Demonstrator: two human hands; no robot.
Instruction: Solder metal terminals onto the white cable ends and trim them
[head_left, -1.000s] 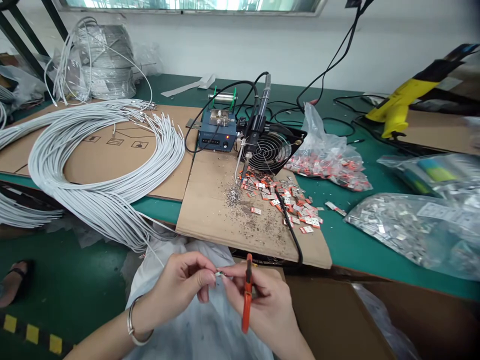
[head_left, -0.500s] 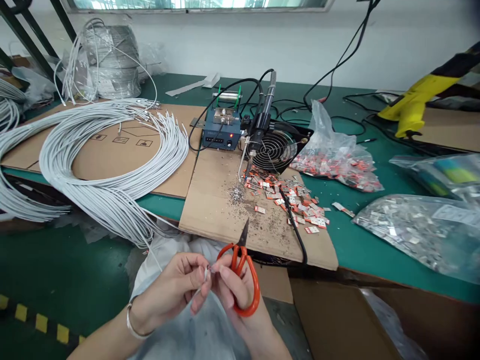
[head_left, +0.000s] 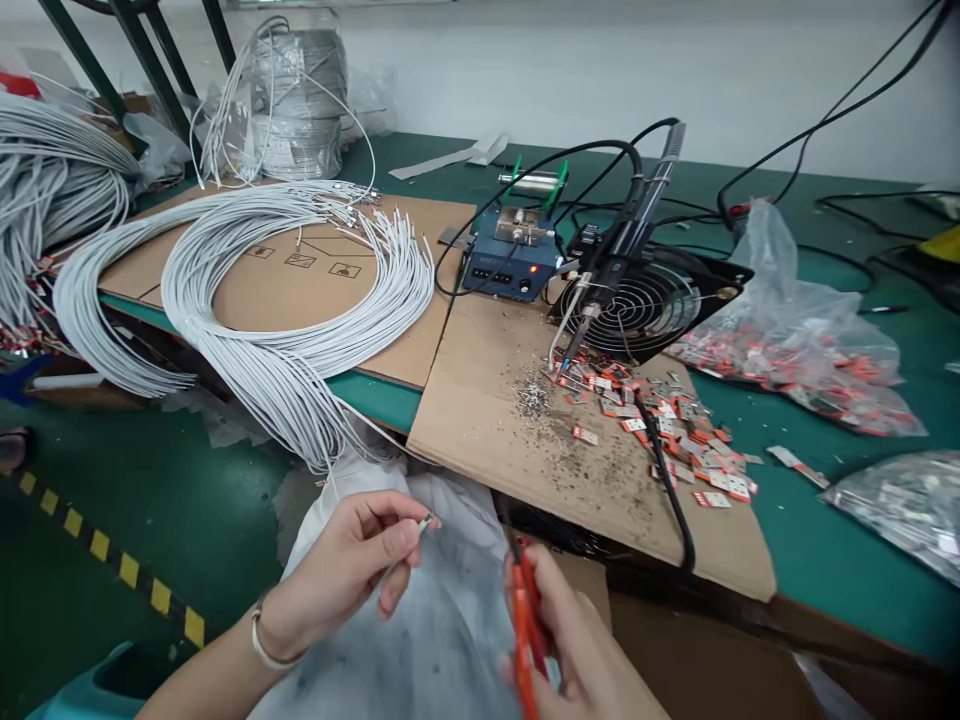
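Note:
My left hand pinches the end of a white cable between thumb and forefinger, above my lap. The cable's tip pokes out past the fingertips; its fine detail is too small to make out. To the right, my right hand is wrapped round the orange handles of a pair of scissors, whose dark blades point up and away from me. The scissors and that hand are blurred. A gap separates the scissors from the cable end. Loops of white cable lie on cardboard at the left, some hanging over the table edge.
A soldering iron on a stand leans over small orange-and-white parts on a cardboard sheet. Behind are a blue soldering unit and a fan. Bags of parts lie right; a wrapped cable spool stands back left.
My right hand has moved right and down, away from my left, and now grips the scissors by the handles with the blades turned forward. The view has swung left.

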